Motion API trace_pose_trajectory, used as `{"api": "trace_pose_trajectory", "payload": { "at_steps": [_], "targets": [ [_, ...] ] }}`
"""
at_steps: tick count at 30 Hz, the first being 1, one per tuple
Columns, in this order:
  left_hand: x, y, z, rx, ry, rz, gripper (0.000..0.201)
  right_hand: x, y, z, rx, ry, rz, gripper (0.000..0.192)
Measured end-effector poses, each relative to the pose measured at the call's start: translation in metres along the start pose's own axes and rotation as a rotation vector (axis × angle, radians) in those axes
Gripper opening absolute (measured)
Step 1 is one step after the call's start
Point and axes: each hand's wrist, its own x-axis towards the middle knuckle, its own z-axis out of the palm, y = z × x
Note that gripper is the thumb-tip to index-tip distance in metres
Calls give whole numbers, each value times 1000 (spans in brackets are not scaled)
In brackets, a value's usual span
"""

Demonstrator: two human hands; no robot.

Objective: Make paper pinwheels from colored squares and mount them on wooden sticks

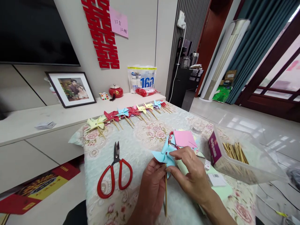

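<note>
Pinching the blue paper pinwheel (164,156) below its vanes, the left hand (152,179) has a narrow grip on its slim wooden stick (166,200), probably for steadiness while the right hand's (193,172) fingertips touch the vanes near the centre; whether they pinch cannot be told. The pinwheel stands above the near part of the floral, cloth-covered counter (140,148). Metal-bladed, red-handled scissors (116,160) lie within reach, flat pink paper squares (184,138) beyond. A translucent plastic box (257,151) likely keeps straight, loose sticks (235,153) together.
</note>
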Motion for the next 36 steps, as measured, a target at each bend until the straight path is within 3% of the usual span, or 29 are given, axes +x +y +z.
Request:
{"api": "trace_pose_trajectory", "payload": {
  "at_steps": [4, 8, 12, 14, 17, 19, 21, 29, 36],
  "targets": [
    [-4, -3, 6, 14, -14, -5, 35, -2, -1, 1, -96, -27, -25, 20],
    [-5, -2, 8, 10, -50, -23, 38, -4, -1, 1, -38, -21, -26, 23],
    [5, 7, -3, 4, 9, 18, 33, -8, 0, 4, 56, -9, 101, 15],
    [13, 14, -13, -6, 84, 66, 29, -9, 0, 9, 85, -110, 244, 10],
    [25, 24, -27, -83, 231, 144, 25, -9, -2, 18, 129, -401, 462, 11],
    [29, 29, -32, -133, 287, 176, 24, -9, -5, 24, 149, -560, 541, 12],
    [32, 33, -34, -177, 305, 192, 23, -11, -7, 29, 164, -639, 563, 11],
    [37, 37, -35, -319, 324, 209, 23, -20, 0, 40, 197, -688, 550, 8],
    [40, 37, -31, -396, 312, 238, 25, -27, 10, 53, 263, -696, 579, 18]
  ]
}}
